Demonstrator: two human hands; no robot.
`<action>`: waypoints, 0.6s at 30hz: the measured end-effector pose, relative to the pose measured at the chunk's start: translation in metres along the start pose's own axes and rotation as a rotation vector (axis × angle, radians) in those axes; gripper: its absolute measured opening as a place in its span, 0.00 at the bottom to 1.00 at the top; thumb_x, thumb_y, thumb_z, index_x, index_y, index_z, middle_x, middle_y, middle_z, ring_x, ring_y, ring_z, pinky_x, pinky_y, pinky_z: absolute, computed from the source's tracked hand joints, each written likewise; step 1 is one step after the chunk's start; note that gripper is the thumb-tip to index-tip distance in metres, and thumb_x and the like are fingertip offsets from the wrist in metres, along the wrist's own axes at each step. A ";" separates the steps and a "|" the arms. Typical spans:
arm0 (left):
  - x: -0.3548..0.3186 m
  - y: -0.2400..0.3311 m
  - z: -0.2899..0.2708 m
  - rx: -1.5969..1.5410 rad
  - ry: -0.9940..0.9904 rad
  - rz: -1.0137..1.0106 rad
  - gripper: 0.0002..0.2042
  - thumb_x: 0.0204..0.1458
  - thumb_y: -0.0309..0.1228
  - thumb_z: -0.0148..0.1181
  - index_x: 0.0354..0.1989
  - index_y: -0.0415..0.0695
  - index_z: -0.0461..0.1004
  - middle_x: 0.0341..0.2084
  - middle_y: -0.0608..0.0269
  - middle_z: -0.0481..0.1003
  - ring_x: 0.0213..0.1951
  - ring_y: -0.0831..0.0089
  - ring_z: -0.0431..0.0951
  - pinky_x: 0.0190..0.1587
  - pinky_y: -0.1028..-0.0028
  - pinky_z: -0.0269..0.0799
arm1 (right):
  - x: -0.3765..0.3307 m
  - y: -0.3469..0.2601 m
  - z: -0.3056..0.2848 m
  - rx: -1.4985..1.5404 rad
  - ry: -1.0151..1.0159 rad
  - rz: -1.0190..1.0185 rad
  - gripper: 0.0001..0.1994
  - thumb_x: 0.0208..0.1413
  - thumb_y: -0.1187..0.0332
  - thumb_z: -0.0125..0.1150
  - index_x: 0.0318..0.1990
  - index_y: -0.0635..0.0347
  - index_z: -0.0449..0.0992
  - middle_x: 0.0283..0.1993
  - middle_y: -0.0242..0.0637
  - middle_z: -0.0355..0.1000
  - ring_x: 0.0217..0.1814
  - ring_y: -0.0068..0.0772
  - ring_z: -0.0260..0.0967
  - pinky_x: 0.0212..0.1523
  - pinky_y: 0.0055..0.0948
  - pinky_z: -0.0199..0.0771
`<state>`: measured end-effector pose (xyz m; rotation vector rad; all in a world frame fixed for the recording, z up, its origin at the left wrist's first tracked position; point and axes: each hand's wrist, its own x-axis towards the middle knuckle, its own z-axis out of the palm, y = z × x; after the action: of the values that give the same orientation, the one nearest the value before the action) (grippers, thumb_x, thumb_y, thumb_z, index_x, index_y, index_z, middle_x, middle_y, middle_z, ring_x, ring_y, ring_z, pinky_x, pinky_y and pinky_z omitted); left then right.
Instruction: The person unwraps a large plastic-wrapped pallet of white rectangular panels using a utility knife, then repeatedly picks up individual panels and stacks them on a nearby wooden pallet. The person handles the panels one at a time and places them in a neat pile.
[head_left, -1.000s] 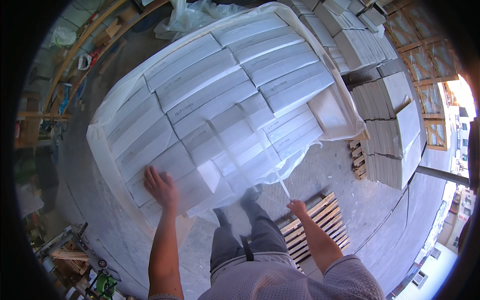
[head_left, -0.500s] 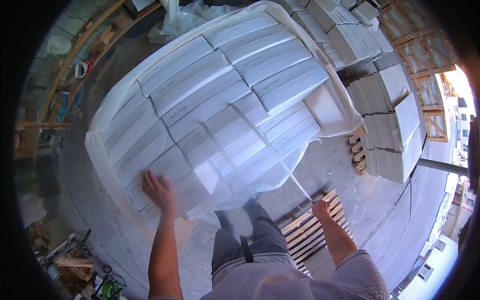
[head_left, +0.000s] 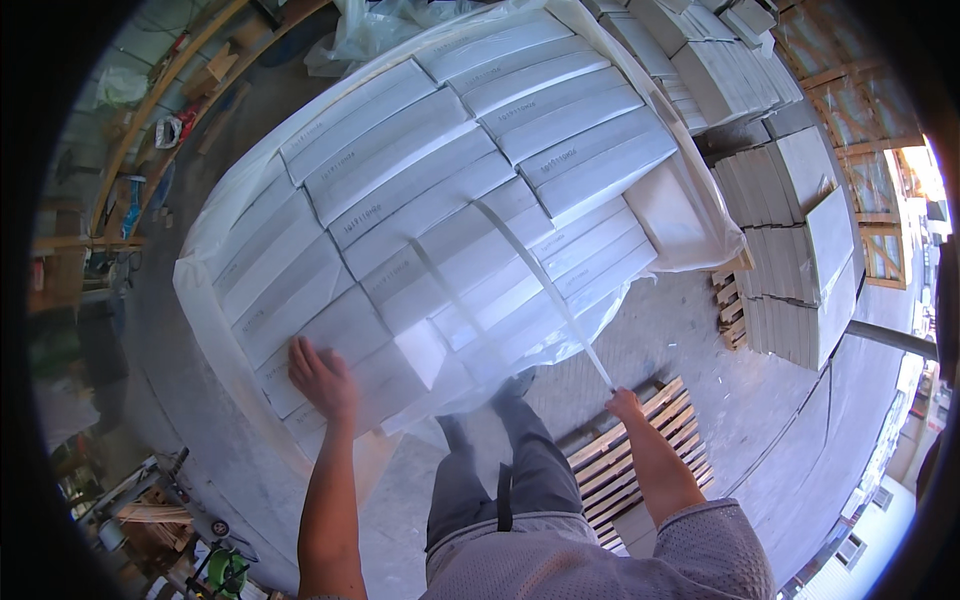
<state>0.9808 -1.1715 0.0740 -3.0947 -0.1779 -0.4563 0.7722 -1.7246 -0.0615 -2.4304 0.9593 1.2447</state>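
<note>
Left hand [head_left: 322,375] flat, fingers spread, bracing the stack of pale grey blocks [head_left: 440,200]; right hand [head_left: 624,403] clamped on the white plastic strap [head_left: 545,285]; best pulled steadily, away from the body.

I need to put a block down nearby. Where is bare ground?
Bare paving lies between the wrapped block stack, the wooden pallet and the grey stacks. The left side by the workbench is cluttered.

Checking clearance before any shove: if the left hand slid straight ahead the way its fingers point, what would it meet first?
The left hand lies flat on the pale blocks, fingers pointing across the top. It would probably just slide over more block tops; nothing visibly stands in its way.
</note>
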 end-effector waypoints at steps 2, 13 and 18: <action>-0.001 0.001 -0.001 0.005 -0.005 0.005 0.27 0.58 0.44 0.44 0.60 0.36 0.59 0.61 0.47 0.58 0.61 0.49 0.59 0.62 0.51 0.53 | 0.001 -0.037 0.012 -0.003 0.064 0.054 0.20 0.43 0.62 0.60 0.45 0.59 0.73 0.48 0.47 0.73 0.51 0.46 0.71 0.52 0.42 0.71; -0.003 0.001 0.002 0.039 0.017 0.009 0.26 0.59 0.44 0.44 0.61 0.40 0.58 0.62 0.51 0.59 0.61 0.53 0.60 0.60 0.55 0.55 | -0.017 -0.134 0.053 0.384 0.013 -0.128 0.29 0.43 0.59 0.64 0.55 0.61 0.68 0.49 0.47 0.72 0.54 0.47 0.69 0.51 0.39 0.70; -0.005 -0.003 0.004 0.068 0.039 0.021 0.26 0.60 0.45 0.44 0.60 0.40 0.59 0.61 0.52 0.60 0.62 0.54 0.60 0.60 0.56 0.56 | -0.046 -0.156 0.040 0.599 -0.025 -0.258 0.29 0.44 0.59 0.64 0.56 0.59 0.68 0.49 0.46 0.72 0.52 0.47 0.70 0.51 0.38 0.69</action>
<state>0.9773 -1.1691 0.0684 -3.0155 -0.1566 -0.4983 0.8291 -1.5674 -0.0610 -1.9788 0.8271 0.7571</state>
